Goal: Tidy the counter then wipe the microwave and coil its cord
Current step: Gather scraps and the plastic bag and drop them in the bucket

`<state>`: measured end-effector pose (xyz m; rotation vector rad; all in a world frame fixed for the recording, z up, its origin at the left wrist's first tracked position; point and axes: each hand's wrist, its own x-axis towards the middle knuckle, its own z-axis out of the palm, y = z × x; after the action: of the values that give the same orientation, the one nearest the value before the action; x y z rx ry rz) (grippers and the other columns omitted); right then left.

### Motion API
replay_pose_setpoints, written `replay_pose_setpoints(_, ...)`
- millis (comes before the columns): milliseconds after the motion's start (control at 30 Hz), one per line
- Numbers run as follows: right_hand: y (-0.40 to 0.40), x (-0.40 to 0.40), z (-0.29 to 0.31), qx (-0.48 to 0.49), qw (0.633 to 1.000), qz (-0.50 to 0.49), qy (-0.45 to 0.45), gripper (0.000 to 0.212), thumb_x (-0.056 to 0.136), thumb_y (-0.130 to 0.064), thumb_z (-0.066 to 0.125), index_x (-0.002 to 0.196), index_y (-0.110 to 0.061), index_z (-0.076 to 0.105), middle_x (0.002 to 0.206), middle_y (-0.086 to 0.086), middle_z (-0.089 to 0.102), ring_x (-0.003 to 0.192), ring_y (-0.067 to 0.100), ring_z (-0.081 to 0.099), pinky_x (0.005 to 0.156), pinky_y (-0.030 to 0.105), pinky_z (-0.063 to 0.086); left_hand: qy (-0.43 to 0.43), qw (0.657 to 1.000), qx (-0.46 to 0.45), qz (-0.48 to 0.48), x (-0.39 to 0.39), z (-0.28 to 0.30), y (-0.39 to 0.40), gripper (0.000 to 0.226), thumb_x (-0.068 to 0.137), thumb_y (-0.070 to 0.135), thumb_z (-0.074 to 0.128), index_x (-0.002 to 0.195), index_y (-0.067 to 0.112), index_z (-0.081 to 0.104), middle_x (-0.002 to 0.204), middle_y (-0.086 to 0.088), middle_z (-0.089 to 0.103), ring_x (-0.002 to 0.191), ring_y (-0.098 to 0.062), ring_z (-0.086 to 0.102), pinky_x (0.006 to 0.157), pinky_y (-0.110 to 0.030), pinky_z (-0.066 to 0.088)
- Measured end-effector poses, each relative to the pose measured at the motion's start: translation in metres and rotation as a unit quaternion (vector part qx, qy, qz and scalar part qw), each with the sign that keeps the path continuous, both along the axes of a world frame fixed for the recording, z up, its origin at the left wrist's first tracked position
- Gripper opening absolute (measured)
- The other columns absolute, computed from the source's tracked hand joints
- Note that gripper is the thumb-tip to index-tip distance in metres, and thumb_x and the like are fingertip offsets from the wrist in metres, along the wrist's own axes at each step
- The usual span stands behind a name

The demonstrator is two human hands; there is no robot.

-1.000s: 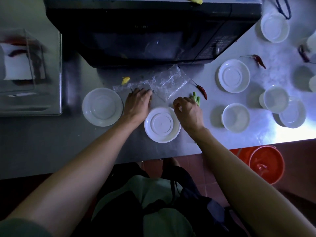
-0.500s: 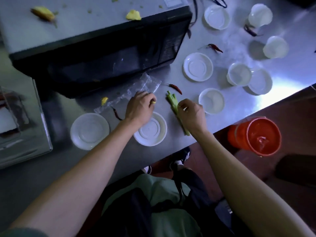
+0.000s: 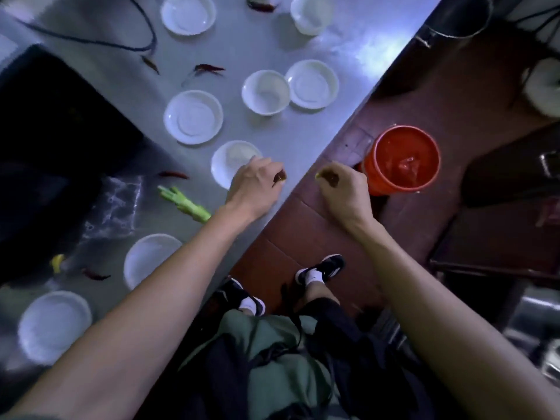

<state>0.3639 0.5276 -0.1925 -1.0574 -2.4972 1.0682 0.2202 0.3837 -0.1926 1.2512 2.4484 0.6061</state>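
My left hand (image 3: pixel 253 184) is at the counter's edge, over a white dish (image 3: pixel 225 160), and pinches a dark red dried chili (image 3: pixel 280 177). Past the edge, above the floor, my right hand (image 3: pixel 345 190) pinches small yellow-green and dark food scraps (image 3: pixel 325 175) beside an orange bucket (image 3: pixel 403 159). The black microwave (image 3: pixel 45 131) fills the left side, blurred. Its dark cord (image 3: pixel 91 40) trails across the counter at the top. A green stalk (image 3: pixel 185 204), a clear plastic bag (image 3: pixel 112 204), a yellow scrap (image 3: pixel 57 262) and loose red chilies (image 3: pixel 172 174) lie on the counter.
Several white dishes and bowls (image 3: pixel 194 116) are spread over the steel counter (image 3: pixel 303 140). More chilies (image 3: pixel 209 68) lie near the cord. The red tiled floor (image 3: pixel 303 225) and my shoes are below, with dark furniture (image 3: pixel 500 231) at the right.
Both hands left the plate and the bag and moved right to the counter's edge, each holding scraps. The green stalk stayed on the counter. The view swung right toward the bucket.
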Motion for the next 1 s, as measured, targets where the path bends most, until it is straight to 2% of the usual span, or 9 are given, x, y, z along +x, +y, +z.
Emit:
replay_pose_setpoints(167, 0.086, 0.064, 0.003, 0.01, 0.999, -0.033, -0.012, 0.006, 0.084, -0.013, 0.071, 0.089, -0.014, 0.074, 0.085, 0.004, 0.073, 0.077, 0.023, 0.067, 0.074, 0.044, 0.054, -0.01, 0.998, -0.029, -0.058, 0.042, 0.011, 0.096, 0.011, 0.088, 0.024, 0.065, 0.099, 0.023, 0.068, 0.102, -0.003, 0.067, 0.106, -0.026, 0.056, 0.085, -0.042, 0.051)
replay_pose_setpoints(267, 0.135, 0.098, 0.003, 0.013, 0.998, -0.059, -0.017, 0.005, 0.084, -0.013, 0.071, 0.089, -0.013, 0.074, 0.086, 0.005, 0.073, 0.079, 0.024, 0.067, 0.074, 0.043, 0.054, 0.007, 0.993, -0.046, -0.111, 0.064, 0.015, 0.152, 0.011, 0.088, 0.024, 0.064, 0.099, 0.023, 0.068, 0.099, -0.005, 0.064, 0.104, -0.027, 0.056, 0.082, -0.042, 0.052)
replay_pose_setpoints(467, 0.204, 0.164, -0.005, 0.001, 0.992, -0.123, -0.026, 0.008, 0.084, -0.014, 0.071, 0.09, -0.018, 0.074, 0.089, -0.002, 0.074, 0.08, 0.016, 0.067, 0.075, 0.039, 0.056, 0.028, 0.985, -0.052, -0.161, 0.112, 0.008, 0.239, 0.011, 0.087, 0.025, 0.064, 0.097, 0.023, 0.069, 0.096, -0.003, 0.065, 0.1, -0.025, 0.057, 0.085, -0.04, 0.051)
replay_pose_setpoints(567, 0.225, 0.193, -0.012, -0.018, 0.988, -0.149, -0.036, 0.008, 0.085, -0.017, 0.07, 0.092, -0.019, 0.073, 0.092, -0.003, 0.074, 0.085, 0.017, 0.068, 0.079, 0.042, 0.057, 0.022, 0.979, -0.072, -0.188, 0.132, 0.005, 0.268, 0.011, 0.088, 0.026, 0.064, 0.098, 0.024, 0.069, 0.098, -0.002, 0.066, 0.101, -0.024, 0.057, 0.085, -0.038, 0.051)
replay_pose_setpoints(700, 0.24, 0.221, -0.019, -0.032, 0.981, -0.187, -0.04, 0.006, 0.086, -0.018, 0.068, 0.089, -0.021, 0.073, 0.089, -0.003, 0.073, 0.083, 0.017, 0.067, 0.076, 0.041, 0.057, 0.01, 0.969, -0.092, -0.228, 0.15, 0.002, 0.301, 0.011, 0.088, 0.025, 0.064, 0.098, 0.023, 0.07, 0.098, -0.003, 0.067, 0.099, -0.024, 0.06, 0.084, -0.04, 0.052)
replay_pose_setpoints(867, 0.256, 0.237, -0.028, -0.047, 0.969, -0.236, -0.054, 0.006, 0.086, -0.021, 0.066, 0.088, -0.022, 0.071, 0.087, -0.002, 0.073, 0.082, 0.019, 0.067, 0.074, 0.039, 0.056, 0.004, 0.961, -0.065, -0.268, 0.164, -0.004, 0.341, 0.008, 0.089, 0.026, 0.065, 0.095, 0.024, 0.07, 0.095, -0.001, 0.068, 0.095, -0.023, 0.062, 0.078, -0.037, 0.053)
replay_pose_setpoints(1000, 0.272, 0.234, -0.032, -0.04, 0.969, -0.228, -0.086, 0.008, 0.087, -0.021, 0.065, 0.091, -0.021, 0.071, 0.093, 0.003, 0.073, 0.085, 0.024, 0.067, 0.075, 0.041, 0.056, 0.003, 0.954, -0.073, -0.289, 0.165, -0.017, 0.372, 0.008, 0.09, 0.03, 0.063, 0.096, 0.028, 0.068, 0.096, 0.002, 0.066, 0.096, -0.022, 0.061, 0.076, -0.036, 0.052)
